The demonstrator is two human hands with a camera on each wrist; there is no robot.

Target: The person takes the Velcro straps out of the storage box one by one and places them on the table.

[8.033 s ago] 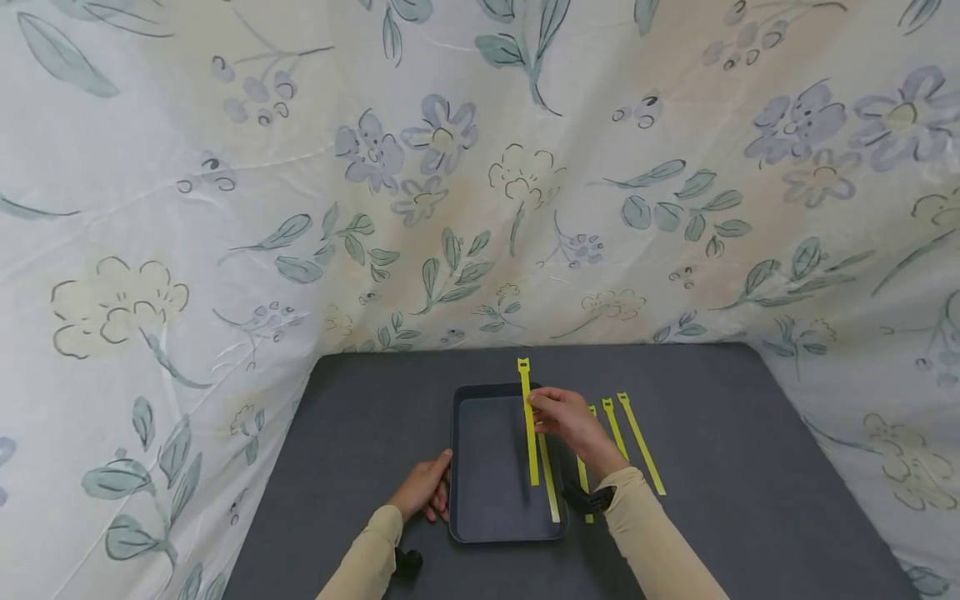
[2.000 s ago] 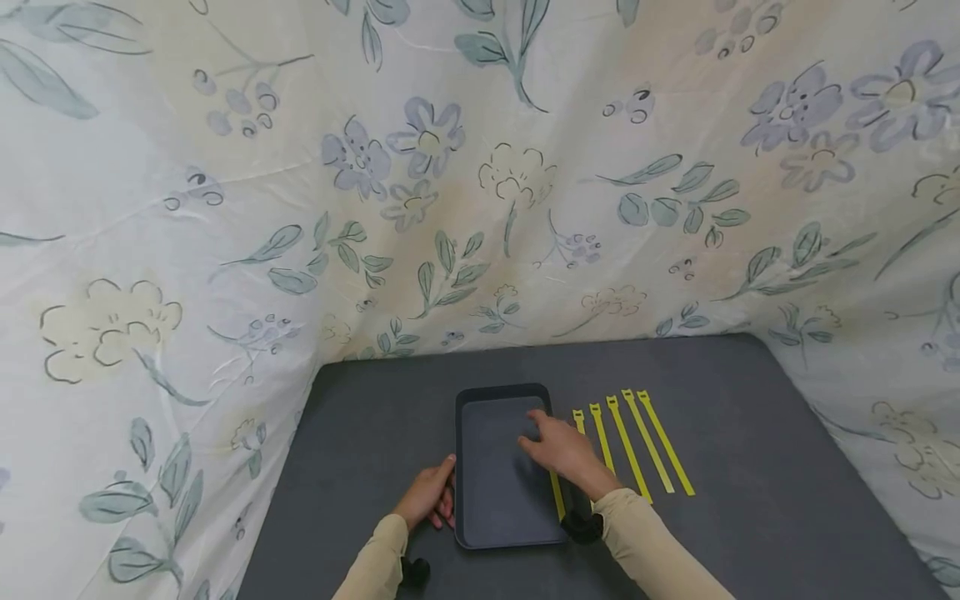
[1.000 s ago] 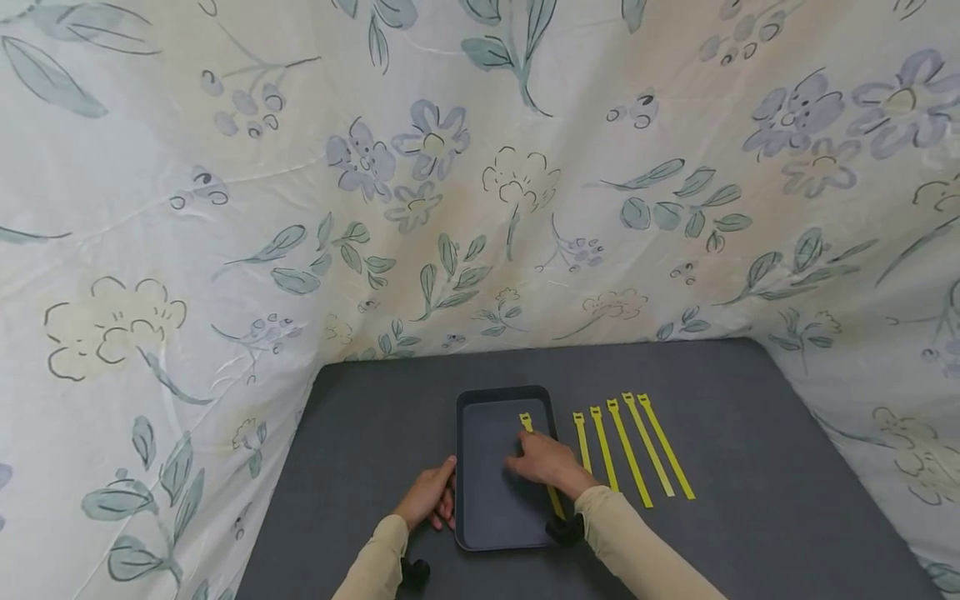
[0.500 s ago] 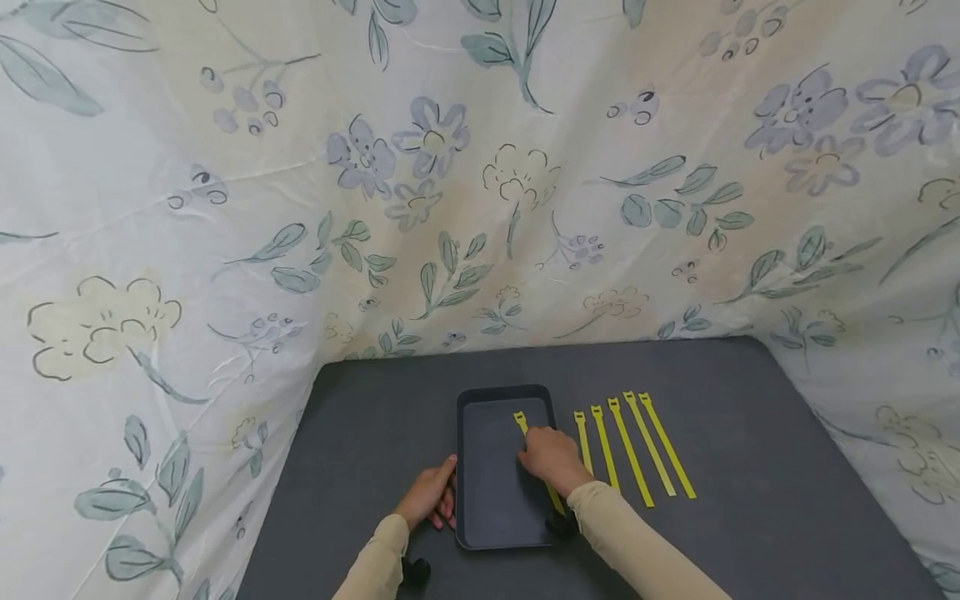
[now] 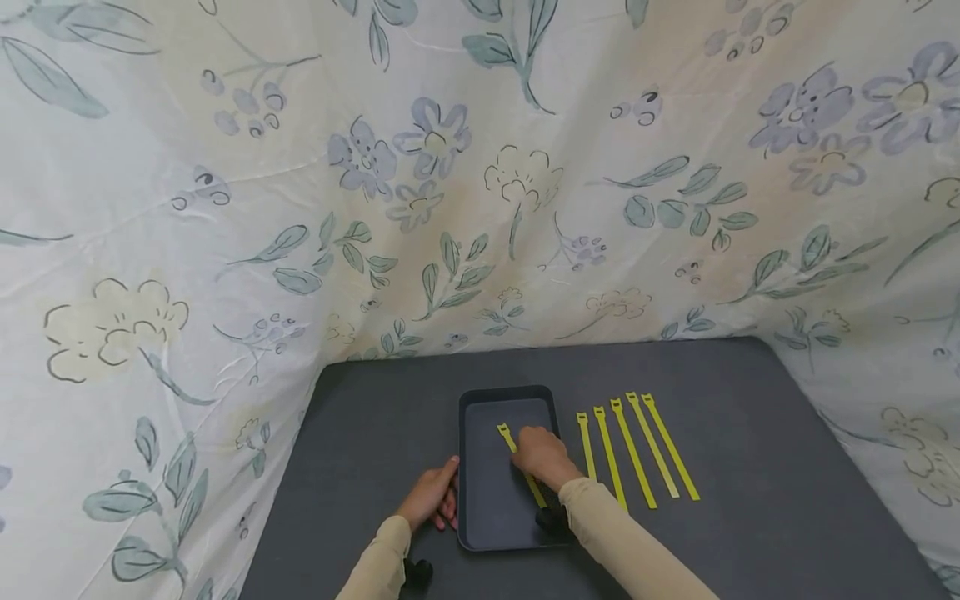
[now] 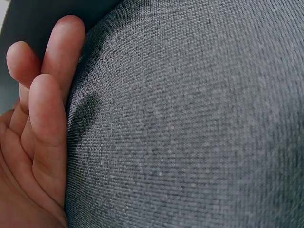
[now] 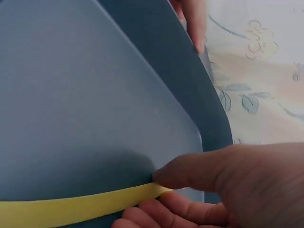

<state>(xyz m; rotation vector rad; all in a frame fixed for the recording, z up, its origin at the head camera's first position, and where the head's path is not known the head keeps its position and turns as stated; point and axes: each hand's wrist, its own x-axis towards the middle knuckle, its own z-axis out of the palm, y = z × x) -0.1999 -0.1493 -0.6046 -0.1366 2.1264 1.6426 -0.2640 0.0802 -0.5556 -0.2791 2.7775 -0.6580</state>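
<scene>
A yellow cable tie [image 5: 507, 437] with a slotted head slants across the dark tray [image 5: 483, 483]. My right hand [image 5: 542, 456] is over the tray's right half and holds that tie partway along its length. In the right wrist view, the thumb and index finger of the right hand [image 7: 237, 183] pinch the yellow strip [image 7: 71, 206] close over the tray floor. At the tray's left side, my left hand [image 5: 429, 493] rests with its thumb at the rim. Its fingers [image 6: 59, 57] lie loosely against the outer wall in the left wrist view.
To the right of the tray, several more yellow cable ties [image 5: 635, 453] lie side by side on the dark grey table [image 5: 390, 417]. A floral cloth [image 5: 450, 283] hangs behind the table and along its sides.
Eight seconds ago my right hand held a tie above the tray; more ties now lie at right. Recently it took the tie in the tray and shifted it left, tilting it. Left hand stays.
</scene>
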